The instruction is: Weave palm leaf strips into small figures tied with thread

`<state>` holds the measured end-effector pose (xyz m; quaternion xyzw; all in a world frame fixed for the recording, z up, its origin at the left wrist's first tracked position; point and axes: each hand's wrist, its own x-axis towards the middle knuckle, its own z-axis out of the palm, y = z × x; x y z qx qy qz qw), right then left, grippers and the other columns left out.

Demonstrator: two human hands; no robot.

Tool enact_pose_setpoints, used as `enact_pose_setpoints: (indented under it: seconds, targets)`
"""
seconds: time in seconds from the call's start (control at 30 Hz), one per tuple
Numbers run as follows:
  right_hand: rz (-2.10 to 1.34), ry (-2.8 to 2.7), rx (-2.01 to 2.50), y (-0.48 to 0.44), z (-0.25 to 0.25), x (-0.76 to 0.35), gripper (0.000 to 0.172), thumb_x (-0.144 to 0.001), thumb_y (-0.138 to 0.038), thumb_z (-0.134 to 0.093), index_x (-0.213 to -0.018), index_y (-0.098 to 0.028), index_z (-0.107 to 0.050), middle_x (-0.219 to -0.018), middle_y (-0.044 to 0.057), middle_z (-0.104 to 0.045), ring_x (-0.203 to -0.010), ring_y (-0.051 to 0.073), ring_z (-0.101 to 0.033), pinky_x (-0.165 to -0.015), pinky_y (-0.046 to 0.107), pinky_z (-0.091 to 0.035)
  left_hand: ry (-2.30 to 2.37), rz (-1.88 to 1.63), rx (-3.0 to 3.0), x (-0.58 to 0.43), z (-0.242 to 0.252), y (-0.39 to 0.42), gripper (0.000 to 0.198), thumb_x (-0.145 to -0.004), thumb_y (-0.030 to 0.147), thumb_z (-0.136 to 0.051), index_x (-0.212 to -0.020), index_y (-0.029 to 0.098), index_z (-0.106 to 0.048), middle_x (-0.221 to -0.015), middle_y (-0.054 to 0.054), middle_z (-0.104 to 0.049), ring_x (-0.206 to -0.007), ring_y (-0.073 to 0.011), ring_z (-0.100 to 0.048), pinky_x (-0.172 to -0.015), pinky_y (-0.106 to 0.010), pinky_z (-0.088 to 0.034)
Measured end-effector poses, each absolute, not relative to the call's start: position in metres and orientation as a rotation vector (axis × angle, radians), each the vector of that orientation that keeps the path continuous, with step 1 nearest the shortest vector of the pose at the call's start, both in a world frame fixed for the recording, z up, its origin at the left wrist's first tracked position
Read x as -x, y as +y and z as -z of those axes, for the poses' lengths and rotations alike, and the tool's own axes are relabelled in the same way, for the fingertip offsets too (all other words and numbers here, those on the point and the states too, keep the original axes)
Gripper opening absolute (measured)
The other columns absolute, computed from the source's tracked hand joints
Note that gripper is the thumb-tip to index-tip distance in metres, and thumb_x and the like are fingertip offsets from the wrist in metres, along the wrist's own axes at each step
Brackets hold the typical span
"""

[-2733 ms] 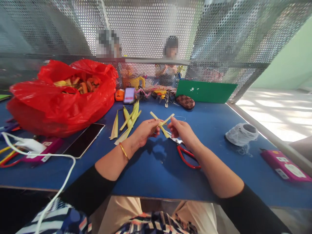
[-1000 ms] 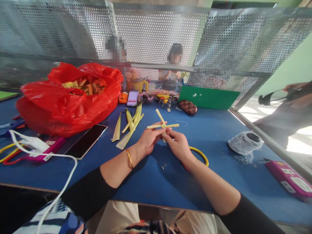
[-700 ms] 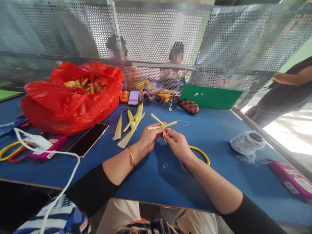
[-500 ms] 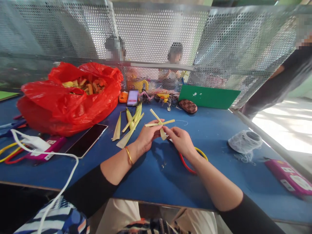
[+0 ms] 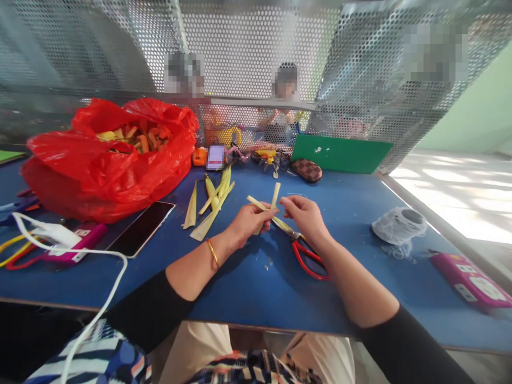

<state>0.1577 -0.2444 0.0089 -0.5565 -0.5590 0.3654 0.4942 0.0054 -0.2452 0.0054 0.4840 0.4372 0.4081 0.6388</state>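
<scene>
My left hand [image 5: 252, 220] pinches crossed pale yellow-green leaf strips [image 5: 276, 195] between thumb and fingers, in the middle of the table. One strip points up, another slants to the upper left. Just right of them is my right hand [image 5: 304, 212], its thumb and fingertips pressed together, apart from the strips. Whether anything thin is between those fingertips, I cannot tell. Under my right wrist lie scissors [image 5: 298, 250] with red handles, their blades pointing toward my left hand. More leaf strips [image 5: 216, 205] lie in a loose pile beyond my left hand.
A red plastic bag [image 5: 108, 186] holding orange-brown pieces stands left, beside a dark phone [image 5: 143, 229]. White thread on a spool [image 5: 400, 226] and a magenta box [image 5: 470, 280] lie right. A green board [image 5: 344, 153] and checkered case [image 5: 307, 169] sit before the perforated metal screen [image 5: 256, 53].
My right hand has come away from the strips, up and right, uncovering the scissors. The strips have turned in my left hand. A person at the right has moved behind the screen.
</scene>
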Motion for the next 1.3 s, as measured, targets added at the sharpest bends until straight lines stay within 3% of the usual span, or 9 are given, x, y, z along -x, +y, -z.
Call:
enact_pose_setpoints:
  seconds: [0.13, 0.27, 0.37, 0.53, 0.67, 0.77, 0.87, 1.07, 1.3]
  targets:
    - [-1.110, -1.347, 1.231, -0.243, -0.004, -0.155, 0.036, -0.062, -0.052, -0.071, -0.057, -0.019, -0.060, -0.050, -0.004, -0.053, -0.051, 0.009, -0.045, -0.055, 0.026, -0.038, 0.919, -0.785, -1.138, -0.007, -0.003, -0.250, 0.032, -0.074, 0.047, -0.070, -0.071, 0.016, -0.064, -0.048, 0.003, -0.052, -0.042, -0.0078, -0.044, -0.045, -0.021, -0.034]
    - [-0.962, -1.257, 1.249, -0.245, 0.003, -0.151, 0.031, -0.063, -0.044, -0.072, -0.052, -0.019, -0.058, -0.045, -0.005, -0.049, -0.047, 0.008, -0.039, -0.050, 0.025, -0.032, 0.887, -0.767, -1.149, -0.006, 0.001, -0.250, 0.028, -0.070, 0.042, -0.076, -0.075, 0.016, -0.067, -0.046, 0.006, -0.050, -0.040, -0.0071, -0.043, -0.044, -0.020, -0.032]
    - [-0.978, -1.196, 1.218, -0.244, 0.001, -0.152, 0.025, -0.066, -0.041, -0.070, -0.057, -0.019, -0.063, -0.048, -0.005, -0.051, -0.048, 0.009, -0.042, -0.051, 0.025, -0.034, 0.878, -0.762, -1.106, -0.004, 0.000, -0.248, 0.027, -0.071, 0.040, -0.077, -0.075, 0.015, -0.069, -0.048, 0.003, -0.056, -0.043, -0.0082, -0.049, -0.046, -0.020, -0.037]
    - [-1.181, -1.010, 1.325, -0.241, -0.014, -0.159, 0.017, -0.068, -0.034, -0.071, -0.066, -0.018, -0.066, -0.059, -0.002, -0.061, -0.052, 0.009, -0.053, -0.055, 0.024, -0.041, 0.809, -0.983, -0.864, -0.001, -0.007, -0.241, 0.025, -0.080, 0.030, -0.069, -0.099, 0.014, -0.072, -0.073, -0.007, -0.073, -0.071, -0.0158, -0.068, -0.070, -0.025, -0.050]
    - [-1.402, -1.192, 1.275, -0.249, -0.013, -0.151, 0.025, -0.065, -0.041, -0.077, -0.068, -0.016, -0.069, -0.064, 0.002, -0.067, -0.060, 0.011, -0.060, -0.060, 0.024, -0.045, 0.754, -1.126, -0.826, 0.000, -0.007, -0.237, 0.032, -0.077, 0.016, -0.065, -0.109, 0.013, -0.069, -0.093, -0.011, -0.077, -0.089, -0.0205, -0.071, -0.078, -0.029, -0.051]
    - [-1.387, -1.303, 1.175, -0.256, -0.004, -0.140, 0.038, -0.064, -0.055, -0.076, -0.067, -0.017, -0.069, -0.066, 0.002, -0.066, -0.065, 0.013, -0.061, -0.066, 0.027, -0.048, 0.745, -1.121, -0.855, -0.003, -0.002, -0.237, 0.033, -0.075, 0.016, -0.067, -0.108, 0.014, -0.068, -0.092, -0.012, -0.076, -0.084, -0.0214, -0.070, -0.069, -0.029, -0.051]
    - [-1.243, -1.388, 1.158, -0.259, 0.005, -0.134, 0.044, -0.067, -0.061, -0.070, -0.058, -0.019, -0.062, -0.059, 0.000, -0.061, -0.058, 0.013, -0.055, -0.063, 0.028, -0.047, 0.775, -1.152, -0.858, -0.007, 0.002, -0.240, 0.029, -0.072, 0.016, -0.069, -0.101, 0.015, -0.069, -0.086, -0.010, -0.076, -0.077, -0.0186, -0.068, -0.065, -0.027, -0.048]
    - [-1.097, -1.547, 1.215, -0.261, 0.009, -0.131, 0.043, -0.075, -0.057, -0.061, -0.054, -0.019, -0.057, -0.055, 0.000, -0.058, -0.053, 0.012, -0.053, -0.057, 0.026, -0.044, 0.846, -1.126, -0.817, -0.007, 0.001, -0.240, 0.028, -0.067, 0.014, -0.073, -0.094, 0.013, -0.069, -0.079, -0.007, -0.074, -0.060, -0.0129, -0.061, -0.056, -0.025, -0.044]
    - [-0.920, -1.351, 1.506, -0.252, -0.001, -0.145, 0.042, -0.076, -0.062, -0.059, -0.070, -0.022, -0.052, -0.058, -0.002, -0.060, -0.054, 0.014, -0.058, -0.054, 0.025, -0.043, 0.919, -1.044, -0.765, -0.001, -0.006, -0.236, 0.018, -0.071, 0.018, -0.069, -0.089, 0.014, -0.071, -0.061, 0.000, -0.063, -0.056, -0.0103, -0.057, -0.060, -0.023, -0.048]
